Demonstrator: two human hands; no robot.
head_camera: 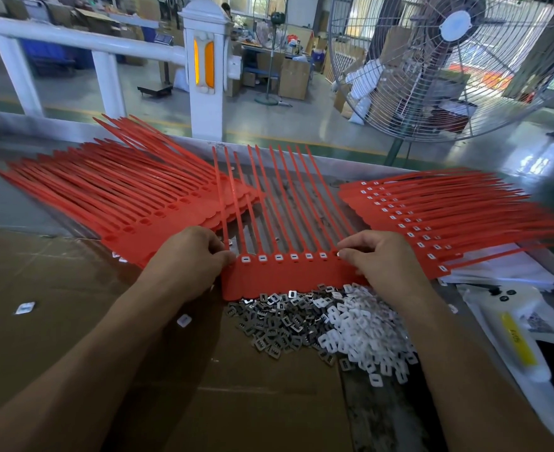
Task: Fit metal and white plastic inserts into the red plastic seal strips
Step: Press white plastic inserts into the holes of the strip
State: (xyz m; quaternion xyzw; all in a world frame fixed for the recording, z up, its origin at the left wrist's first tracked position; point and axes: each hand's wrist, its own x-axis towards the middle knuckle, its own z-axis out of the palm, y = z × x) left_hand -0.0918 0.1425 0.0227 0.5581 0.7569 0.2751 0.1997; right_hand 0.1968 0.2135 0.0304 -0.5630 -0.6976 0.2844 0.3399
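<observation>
I judge the red plastic comb-shaped seal strip (pixel 288 275) light and floppy; my left hand (pixel 190 256) and right hand (pixel 383 259) fingers pinch its stiffer header ends.

Bright daylight is coming in from the windows (pixel 363 8) far at the back and shining on the glossy floor (pixel 318 125). The desk (pixel 73 321) is looking softly lit, with faint shadows under the arms. The wide lens is bending the white railing (pixel 73 37). The red strips on the right (pixel 481 210) are looking blurry.
</observation>
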